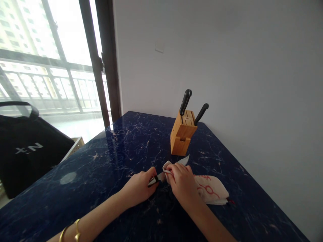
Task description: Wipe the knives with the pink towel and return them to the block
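While lying low across the dark marbled table (106,158), just in front of the knife block (182,136), pointing its blade tip up and to the right toward that block, handle down-left: the knife (174,166). Gripping the handle end, fingers closed around it: the left hand (140,186). Pressing a white cloth (210,190) with red print over the blade's middle, fingers curled shut on cloth and blade together: the right hand (183,181). Running along one slanted axis between both hands, tip alone showing past the right. Trailing rightward on the table, the rest of the cloth.
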The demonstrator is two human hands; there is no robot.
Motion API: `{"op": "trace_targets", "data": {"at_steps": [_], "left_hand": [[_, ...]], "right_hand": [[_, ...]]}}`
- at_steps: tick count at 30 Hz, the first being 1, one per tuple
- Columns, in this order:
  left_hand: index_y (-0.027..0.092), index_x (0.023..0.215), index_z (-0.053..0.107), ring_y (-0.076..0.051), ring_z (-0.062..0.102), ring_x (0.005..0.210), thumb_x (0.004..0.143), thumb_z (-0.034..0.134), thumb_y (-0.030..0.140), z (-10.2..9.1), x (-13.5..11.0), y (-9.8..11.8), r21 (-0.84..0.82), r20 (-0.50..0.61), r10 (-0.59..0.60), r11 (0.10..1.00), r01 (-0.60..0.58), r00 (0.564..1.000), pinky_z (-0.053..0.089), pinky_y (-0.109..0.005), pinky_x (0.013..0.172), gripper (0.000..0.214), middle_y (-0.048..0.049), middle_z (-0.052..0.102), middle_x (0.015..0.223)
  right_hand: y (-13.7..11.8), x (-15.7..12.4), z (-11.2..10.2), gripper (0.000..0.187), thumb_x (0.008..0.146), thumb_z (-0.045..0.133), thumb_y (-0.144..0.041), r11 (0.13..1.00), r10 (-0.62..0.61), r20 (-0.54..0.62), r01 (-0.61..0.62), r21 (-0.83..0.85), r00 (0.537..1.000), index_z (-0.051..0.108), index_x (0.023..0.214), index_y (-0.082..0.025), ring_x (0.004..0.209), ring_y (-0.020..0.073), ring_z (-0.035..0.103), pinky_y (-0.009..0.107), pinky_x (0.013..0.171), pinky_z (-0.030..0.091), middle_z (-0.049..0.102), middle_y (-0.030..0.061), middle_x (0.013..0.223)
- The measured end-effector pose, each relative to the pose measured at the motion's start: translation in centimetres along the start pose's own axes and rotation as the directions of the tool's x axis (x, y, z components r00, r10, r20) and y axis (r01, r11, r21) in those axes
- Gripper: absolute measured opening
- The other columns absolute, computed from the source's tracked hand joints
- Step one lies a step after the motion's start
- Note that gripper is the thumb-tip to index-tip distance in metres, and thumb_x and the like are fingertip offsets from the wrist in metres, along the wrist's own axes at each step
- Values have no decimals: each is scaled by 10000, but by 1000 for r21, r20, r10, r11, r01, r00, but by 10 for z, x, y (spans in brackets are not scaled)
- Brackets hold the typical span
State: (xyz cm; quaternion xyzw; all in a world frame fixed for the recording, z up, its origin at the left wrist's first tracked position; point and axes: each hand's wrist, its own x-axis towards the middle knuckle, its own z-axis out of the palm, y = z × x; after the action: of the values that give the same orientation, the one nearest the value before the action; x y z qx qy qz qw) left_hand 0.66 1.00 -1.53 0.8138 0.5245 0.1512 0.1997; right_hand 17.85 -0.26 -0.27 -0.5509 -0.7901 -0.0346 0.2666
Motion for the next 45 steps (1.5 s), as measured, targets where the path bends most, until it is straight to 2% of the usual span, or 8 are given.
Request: {"op": "trace_targets", "data": {"at_steps": [7,12,14,21,32,38,42,45], "left_hand": [[256,877,484,-153,573,597,797,423,391,1,-3,6,42,29,9,999,-10,1000,303,-215,496,168,11,608,694],[257,863,495,-155,586,619,791,435,384,-1,-2,5,78,7,-10,997,9,1000,320,-214,516,158,16,611,684],[259,855,500,-155,589,627,790,437,384,-2,-2,4,82,-9,-5,997,5,1000,322,-212,520,154,18,611,680],[275,876,519,-145,577,594,792,434,378,-6,-3,8,55,-22,51,997,-50,998,307,-211,508,158,24,612,670],[274,866,549,-138,561,583,778,447,394,-1,-3,4,-6,-15,31,1000,-31,999,318,-205,509,180,17,607,670],[272,863,551,-142,560,581,772,454,399,-2,-3,4,8,-24,14,1000,-14,1000,313,-211,508,184,14,606,665],[266,863,549,-137,559,581,768,464,390,-1,-3,5,-20,-31,14,1000,-14,999,308,-209,510,178,17,603,661],[243,843,542,-125,550,562,772,457,376,0,-1,3,-79,-37,-42,996,39,998,304,-202,493,174,10,600,665]], "right_hand": [[49,7,-8,115,801,441,-178,978,201,-157,-207,-28,967,543,851,-189,835,178,535,293,694,291,609,32,862],[32,3,-3,122,783,450,-152,997,71,-75,-69,31,995,536,858,-196,820,167,539,291,715,304,618,30,865],[31,4,-4,127,783,448,-161,997,78,-80,-75,34,994,536,866,-197,825,171,542,294,720,315,620,35,875],[78,11,-14,189,799,407,-289,939,338,-202,-317,131,919,528,907,-192,826,195,568,304,719,381,620,58,886],[81,11,-6,244,802,366,-365,835,478,-86,-422,354,874,496,909,-187,775,185,594,289,694,416,619,67,855],[80,9,-4,204,801,382,-320,890,412,-99,-377,254,906,479,926,-191,807,197,582,298,704,409,610,64,873],[84,10,-12,190,821,355,-297,901,431,-189,-407,150,883,474,918,-185,730,191,582,277,631,400,609,59,807],[77,11,-18,179,820,367,-257,921,368,-270,-388,-24,890,485,924,-170,739,209,575,288,633,384,609,75,810]]}}
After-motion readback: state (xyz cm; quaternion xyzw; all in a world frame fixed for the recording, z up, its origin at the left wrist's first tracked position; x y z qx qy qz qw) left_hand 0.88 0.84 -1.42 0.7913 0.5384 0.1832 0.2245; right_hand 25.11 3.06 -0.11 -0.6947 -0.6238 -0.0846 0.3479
